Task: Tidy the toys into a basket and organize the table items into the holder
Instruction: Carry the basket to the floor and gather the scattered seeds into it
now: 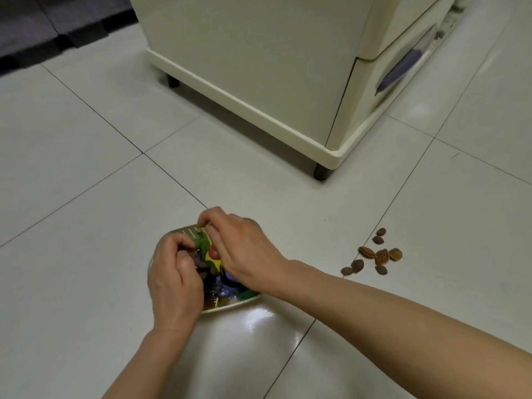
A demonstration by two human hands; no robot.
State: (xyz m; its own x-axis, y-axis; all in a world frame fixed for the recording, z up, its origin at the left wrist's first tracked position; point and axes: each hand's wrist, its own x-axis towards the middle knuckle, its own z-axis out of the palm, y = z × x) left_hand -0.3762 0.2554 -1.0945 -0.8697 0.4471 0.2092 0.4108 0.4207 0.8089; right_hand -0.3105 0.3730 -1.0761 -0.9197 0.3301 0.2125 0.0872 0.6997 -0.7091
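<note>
Shallow cream perforated basket set on white floor tiles, filled with coloured toys, green toy piece pinched by right hand, small brown pieces clutched in left hand

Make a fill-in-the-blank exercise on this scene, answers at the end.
1. The left hand and the right hand grip toys inside a ____.
2. It stands on the tiled ____.
3. The brown pits lie on the tiles to its ____.
Answers: basket; floor; right.
</note>
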